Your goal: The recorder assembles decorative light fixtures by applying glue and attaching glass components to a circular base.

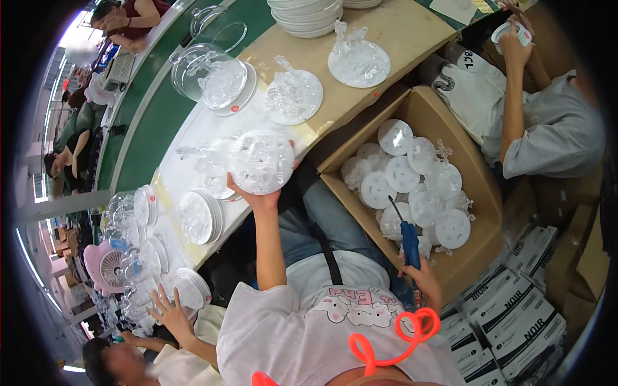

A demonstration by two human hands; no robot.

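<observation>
My left hand (259,197) holds up a round white disc (262,168) by its edge, with fingertips showing along its right side. Behind that disc lies a clear plastic ornament (201,157), partly hidden. Low on the right, my right hand (420,275) is wrapped round a blue power screwdriver (409,241). Its thin bit points up and left, over an open cardboard box (484,174) heaped with white discs (401,174) and clear plastic pieces. A bright orange-red coiled hose (360,352) runs across my shirt.
Ornaments on round bases (364,67) stand along the table (412,29), near a clear dome (199,71) and stacked white discs (306,18). More stacks (199,219) and a pink fan (103,267) are on the left. Co-workers sit at both sides. Printed cartons (515,315) lie lower right.
</observation>
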